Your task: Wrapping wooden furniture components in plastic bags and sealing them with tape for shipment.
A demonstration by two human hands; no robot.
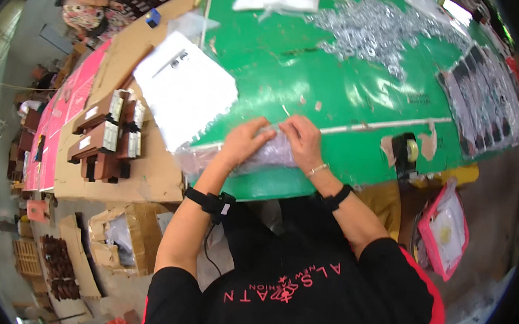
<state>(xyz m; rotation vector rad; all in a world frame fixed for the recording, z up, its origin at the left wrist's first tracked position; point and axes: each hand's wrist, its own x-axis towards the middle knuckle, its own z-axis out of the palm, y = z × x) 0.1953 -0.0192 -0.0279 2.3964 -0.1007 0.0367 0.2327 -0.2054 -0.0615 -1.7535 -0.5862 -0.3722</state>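
A clear plastic bag [277, 153] with a pale purplish look lies along the near edge of the green tabletop [266, 82]. My left hand [246, 141] is bent over its left part, thumb and fingers closing on the plastic. Close beside it, my right hand [302, 142] pinches the bag's upper edge with thumb and forefinger. What the bag contains cannot be made out. More crumpled film [195, 156] stretches out past my left wrist.
White sheets [183, 84] lie left of the bag, with brown boxed parts [104, 133] stacked beyond. Many small metal pieces [375, 33] are heaped at the back. A tape dispenser [406, 153] and bagged dark strips [484, 101] are on the right. Another person [84, 14] stands far left.
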